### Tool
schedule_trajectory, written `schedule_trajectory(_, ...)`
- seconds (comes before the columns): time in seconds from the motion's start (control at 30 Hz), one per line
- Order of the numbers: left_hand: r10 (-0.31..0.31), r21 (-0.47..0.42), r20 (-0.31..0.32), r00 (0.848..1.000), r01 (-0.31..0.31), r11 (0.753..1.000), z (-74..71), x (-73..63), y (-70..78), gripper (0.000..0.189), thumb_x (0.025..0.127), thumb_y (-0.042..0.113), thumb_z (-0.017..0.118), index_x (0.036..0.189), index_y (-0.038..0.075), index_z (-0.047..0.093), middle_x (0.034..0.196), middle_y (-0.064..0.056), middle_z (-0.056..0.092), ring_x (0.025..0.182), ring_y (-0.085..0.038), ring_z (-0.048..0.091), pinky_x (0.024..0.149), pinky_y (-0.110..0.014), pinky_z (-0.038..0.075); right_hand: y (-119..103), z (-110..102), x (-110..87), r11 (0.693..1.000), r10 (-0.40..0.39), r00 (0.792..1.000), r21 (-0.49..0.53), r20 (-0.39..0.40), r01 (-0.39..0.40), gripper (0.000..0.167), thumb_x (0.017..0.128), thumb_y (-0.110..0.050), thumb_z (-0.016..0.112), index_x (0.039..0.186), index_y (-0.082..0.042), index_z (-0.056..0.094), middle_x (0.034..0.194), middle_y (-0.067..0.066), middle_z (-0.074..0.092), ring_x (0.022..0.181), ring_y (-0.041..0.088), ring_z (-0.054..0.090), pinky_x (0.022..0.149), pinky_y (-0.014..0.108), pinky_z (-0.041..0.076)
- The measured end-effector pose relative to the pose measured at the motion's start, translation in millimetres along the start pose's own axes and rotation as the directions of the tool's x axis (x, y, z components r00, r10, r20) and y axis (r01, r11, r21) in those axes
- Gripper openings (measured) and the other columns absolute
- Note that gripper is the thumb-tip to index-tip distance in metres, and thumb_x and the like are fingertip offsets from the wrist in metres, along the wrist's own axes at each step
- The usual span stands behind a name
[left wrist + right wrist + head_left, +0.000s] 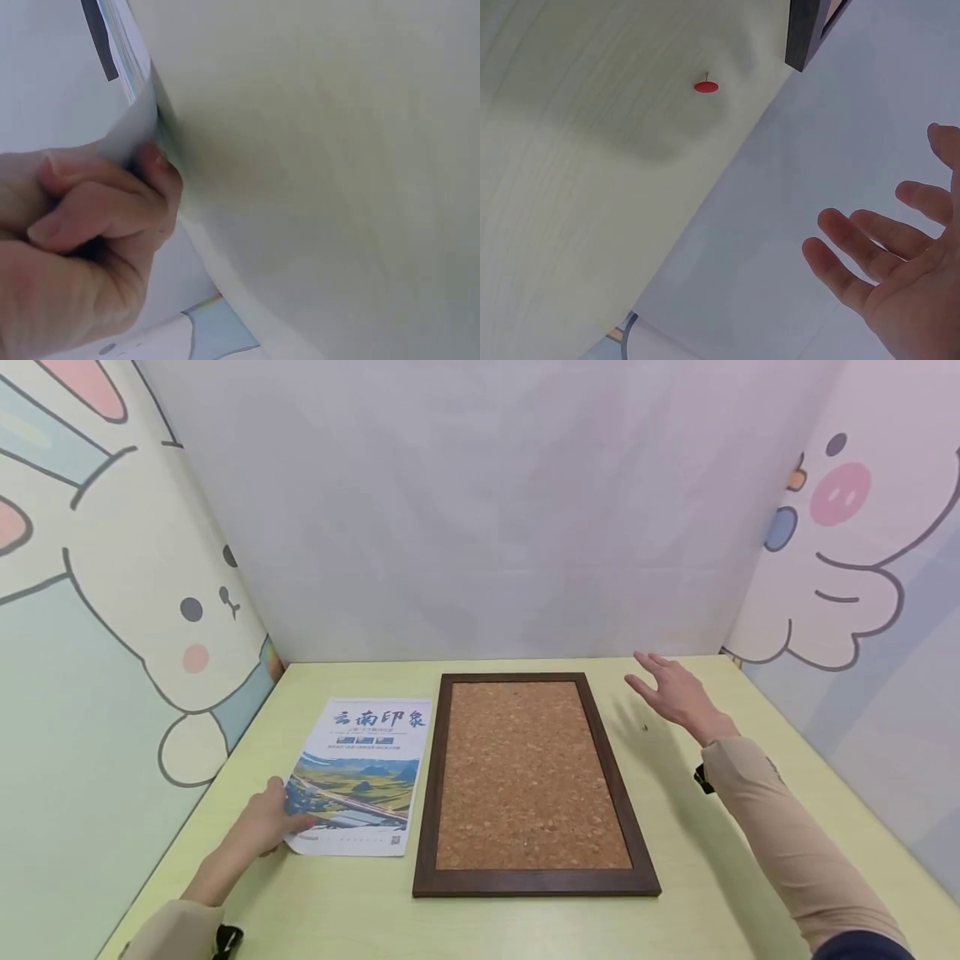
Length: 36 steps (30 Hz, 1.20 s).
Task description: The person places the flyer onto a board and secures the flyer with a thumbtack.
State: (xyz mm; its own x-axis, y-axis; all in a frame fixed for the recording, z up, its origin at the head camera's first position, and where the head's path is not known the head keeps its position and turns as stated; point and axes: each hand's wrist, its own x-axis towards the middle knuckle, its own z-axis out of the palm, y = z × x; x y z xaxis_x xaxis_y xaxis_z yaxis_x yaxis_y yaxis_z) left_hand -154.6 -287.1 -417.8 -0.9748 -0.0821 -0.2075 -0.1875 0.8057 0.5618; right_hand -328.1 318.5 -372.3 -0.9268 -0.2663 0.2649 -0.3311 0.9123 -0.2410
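My left hand [266, 818] pinches the lower left corner of a printed poster [367, 760], which shows a landscape and large blue characters. The poster lies left of a cork board [528, 777] in a dark wooden frame. In the left wrist view, the paper's edge bends up [135, 127] between the thumb and curled fingers of the left hand [90, 225]. My right hand [678, 697] hovers over the table right of the board, fingers spread and holding nothing. Below it, a red thumbtack [706, 87] rests on the table with its pin pointing up.
The pale wood-look table [525, 931] is bounded by a plain light wall [487, 527] at the back. Side panels carry cartoon animals, a rabbit [150, 585] at left and a pink-cheeked figure [847, 552] at right.
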Motion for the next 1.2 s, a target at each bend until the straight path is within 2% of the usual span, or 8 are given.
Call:
schedule_trajectory(0.13, 0.006, -0.004, -0.014, 1.0, -0.006, 1.0, -2.8, 3.4, -6.1, 0.042, 0.088, 0.014, 0.063, 0.106, -0.013, 0.037, 0.077, -0.017, 0.051, 0.048, -0.016, 0.047, 0.044, -0.028, 0.042, 3.2, 2.5, -0.5, 0.999, -0.02, 1.0, 0.04, 0.008, 0.019, 0.057, 0.101, -0.036, 0.048, 0.145, 0.0, 0.039, 0.138, 0.032, 0.047, 0.118, 0.049, 0.052, 0.096, 0.062, 0.04)
schedule_trajectory(0.23, 0.013, 0.006, -0.024, 1.0, -0.013, 1.0, -6.4, 5.0, -8.3, 0.036, 0.093, 0.015, 0.056, 0.106, -0.015, 0.041, 0.077, -0.017, 0.052, 0.049, -0.016, 0.048, 0.045, -0.029, 0.042, 9.0, 7.9, -0.8, 0.995, -0.043, 0.999, 0.091, -0.012, 0.044, 0.05, 0.1, -0.028, 0.052, 0.138, 0.003, 0.048, 0.128, 0.033, 0.056, 0.101, 0.043, 0.063, 0.086, 0.057, 0.048)
schedule_trajectory(0.33, 0.032, 0.011, -0.04, 0.999, -0.032, 0.999, -8.8, 5.7, -8.5, 0.03, 0.097, 0.015, 0.049, 0.102, -0.015, 0.047, 0.07, -0.013, 0.053, 0.046, -0.015, 0.047, 0.043, -0.029, 0.042, 15.3, 13.8, -2.4, 0.988, -0.053, 0.998, 0.145, -0.038, 0.058, 0.04, 0.097, -0.02, 0.057, 0.128, 0.006, 0.057, 0.116, 0.032, 0.063, 0.091, 0.039, 0.065, 0.079, 0.053, 0.051)
schedule_trajectory(0.5, 0.041, -0.056, -0.054, 0.998, -0.044, 0.997, -11.2, 6.0, -10.4, 0.029, 0.1, 0.014, 0.041, 0.096, -0.011, 0.053, 0.053, -0.002, 0.046, 0.037, -0.009, 0.039, 0.037, -0.026, 0.035, 24.3, 19.9, -5.7, 0.979, -0.027, 0.999, 0.204, -0.022, 0.031, 0.03, 0.094, -0.012, 0.06, 0.116, 0.008, 0.064, 0.102, 0.029, 0.068, 0.083, 0.037, 0.066, 0.072, 0.048, 0.053)
schedule_trajectory(0.73, -0.017, -0.153, -0.011, 1.0, 0.015, 0.988, -12.2, 8.1, -16.0, 0.034, 0.103, 0.017, 0.035, 0.107, -0.012, 0.052, 0.049, 0.004, 0.038, 0.035, -0.005, 0.03, 0.037, -0.022, 0.029, 36.7, 24.3, -10.9, 0.971, 0.012, 0.994, 0.236, 0.11, -0.038, 0.027, 0.092, -0.012, 0.062, 0.11, 0.008, 0.067, 0.095, 0.023, 0.07, 0.076, 0.023, 0.064, 0.064, 0.03, 0.051)
schedule_trajectory(0.87, -0.019, -0.19, 0.0, 1.0, 0.018, 0.982, -13.3, 6.2, -17.2, 0.037, 0.104, 0.018, 0.034, 0.109, -0.014, 0.051, 0.048, 0.005, 0.039, 0.035, -0.004, 0.029, 0.036, -0.022, 0.028, 43.1, 27.0, -14.8, 0.951, 0.031, 0.969, 0.29, 0.245, -0.104, 0.03, 0.091, -0.013, 0.064, 0.112, 0.008, 0.066, 0.088, 0.017, 0.069, 0.069, 0.013, 0.058, 0.057, 0.024, 0.046)
schedule_trajectory(0.97, -0.022, -0.209, 0.005, 1.0, 0.022, 0.978, -14.2, 4.7, -17.2, 0.037, 0.104, 0.018, 0.033, 0.112, -0.014, 0.05, 0.048, 0.005, 0.039, 0.035, -0.004, 0.029, 0.036, -0.022, 0.028, 47.6, 30.0, -16.6, 0.936, 0.043, 0.948, 0.319, 0.314, -0.148, 0.034, 0.09, -0.015, 0.066, 0.115, 0.007, 0.065, 0.084, 0.013, 0.067, 0.066, 0.012, 0.055, 0.056, 0.024, 0.044)
schedule_trajectory(1.2, -0.044, -0.273, 0.022, 0.999, 0.048, 0.961, -15.7, 1.6, -14.9, 0.043, 0.105, 0.019, 0.029, 0.123, -0.017, 0.046, 0.049, 0.007, 0.038, 0.037, -0.004, 0.028, 0.037, -0.021, 0.027, 54.0, 34.8, -15.2, 0.931, 0.055, 0.936, 0.322, 0.347, -0.173, 0.032, 0.087, -0.015, 0.07, 0.112, 0.006, 0.066, 0.081, 0.007, 0.065, 0.066, 0.009, 0.051, 0.057, 0.023, 0.043)
